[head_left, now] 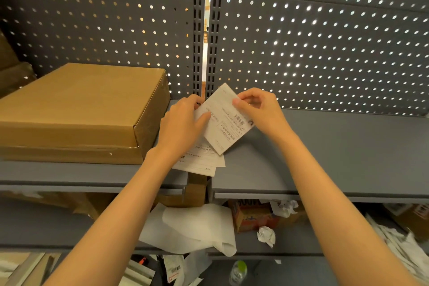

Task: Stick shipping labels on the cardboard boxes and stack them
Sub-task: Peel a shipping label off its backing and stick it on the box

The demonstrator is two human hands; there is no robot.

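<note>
A white shipping label (226, 121) with barcodes is lifted above the grey shelf (336, 146), tilted. My right hand (257, 109) pinches its upper right edge between thumb and fingers. My left hand (183, 123) holds its left side, thumb on the printed face. Under it, a few more labels (202, 162) lie on the shelf near the front edge. A flat brown cardboard box (76, 104) sits closed on top of another box (69, 153) on the shelf, just left of my left hand.
A grey pegboard wall (313, 42) backs the shelf. On the lower shelf lie white backing sheets (192, 227), crumpled paper (267, 235), an orange carton (253, 218) and more cardboard (192, 193). A plastic bottle (238, 271) stands below.
</note>
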